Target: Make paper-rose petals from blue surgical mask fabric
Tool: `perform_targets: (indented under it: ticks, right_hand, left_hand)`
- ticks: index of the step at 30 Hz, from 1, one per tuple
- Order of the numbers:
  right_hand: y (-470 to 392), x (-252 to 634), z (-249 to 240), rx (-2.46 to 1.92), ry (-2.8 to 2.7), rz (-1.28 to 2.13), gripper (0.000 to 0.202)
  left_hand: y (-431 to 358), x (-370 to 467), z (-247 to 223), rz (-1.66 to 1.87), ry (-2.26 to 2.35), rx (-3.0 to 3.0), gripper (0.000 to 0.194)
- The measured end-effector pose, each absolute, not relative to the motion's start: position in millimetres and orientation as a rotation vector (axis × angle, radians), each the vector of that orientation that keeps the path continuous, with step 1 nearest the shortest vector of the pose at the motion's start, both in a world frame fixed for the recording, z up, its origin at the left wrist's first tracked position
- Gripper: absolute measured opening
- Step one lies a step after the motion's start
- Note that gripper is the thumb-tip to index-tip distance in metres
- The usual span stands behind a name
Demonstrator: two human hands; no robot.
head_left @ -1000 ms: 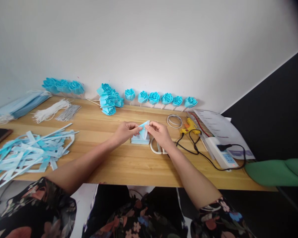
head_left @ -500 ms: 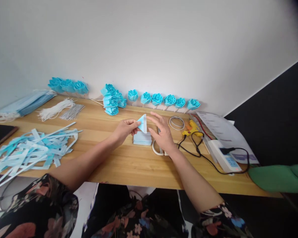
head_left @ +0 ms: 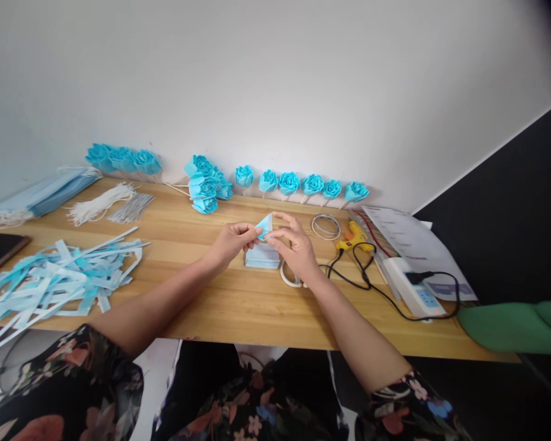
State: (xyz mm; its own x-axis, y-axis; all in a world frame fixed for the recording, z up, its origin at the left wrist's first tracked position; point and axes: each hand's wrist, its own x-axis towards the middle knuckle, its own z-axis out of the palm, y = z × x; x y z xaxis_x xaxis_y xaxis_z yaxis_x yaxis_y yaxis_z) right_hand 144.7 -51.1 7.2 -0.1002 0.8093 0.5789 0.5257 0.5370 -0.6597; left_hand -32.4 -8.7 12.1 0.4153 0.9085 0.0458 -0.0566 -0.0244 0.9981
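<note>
My left hand point(head_left: 234, 242) pinches a small piece of light blue fabric folded to a triangle point(head_left: 265, 225) between thumb and fingers. From the other side my right hand point(head_left: 296, 245) grips the lower right corner of the same triangle with its thumb and a finger, while the forefinger reaches to its upper tip. Just below both hands lies a neat stack of pale blue rectangular pieces point(head_left: 261, 256) on the table. A white scissors-like handle loop point(head_left: 288, 274) sticks out beneath my right hand; the rest is hidden.
Blue fabric flowers point(head_left: 289, 182) line the wall. Cut blue and white strips point(head_left: 68, 275) are heaped at left, near a phone point(head_left: 0, 250), white cords point(head_left: 101, 202) and face masks point(head_left: 46, 191). On the right are a wire coil point(head_left: 326, 226), yellow glue gun point(head_left: 354, 237) and power strip point(head_left: 416, 288).
My right hand has closed in from spread fingers beside the triangle to a pinch on its right edge. The left hand keeps its hold on the piece.
</note>
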Motion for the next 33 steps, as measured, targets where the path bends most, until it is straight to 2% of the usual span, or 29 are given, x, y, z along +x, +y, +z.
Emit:
perform_targets:
  ticks: [11, 14, 18, 24, 33]
  right_hand:
    - [-49.0, 142.7, 2.6, -1.136, -1.544, 0.676, 0.014]
    - [-47.3, 142.5, 0.1, -1.115, -1.463, 0.763, 0.021]
    - [-46.0, 142.3, -0.4, -1.115, -1.395, 0.888, 0.041]
    - [-45.5, 143.7, -1.6, -1.142, -1.424, 0.887, 0.048]
    - [-45.7, 143.2, -5.4, -1.173, -1.487, 0.825, 0.043]
  left_hand:
    - [-9.4, -31.8, 11.2, 0.909, 0.829, 1.397, 0.037]
    - [-9.7, -31.8, 11.9, 0.9, 0.84, 1.406, 0.038]
    - [-9.5, -32.0, 11.5, 0.901, 0.839, 1.406, 0.039]
    - [-5.7, -31.4, 4.7, 0.882, 0.835, 1.447, 0.039]
    - [-8.3, -31.4, 7.1, 0.893, 0.821, 1.577, 0.033]
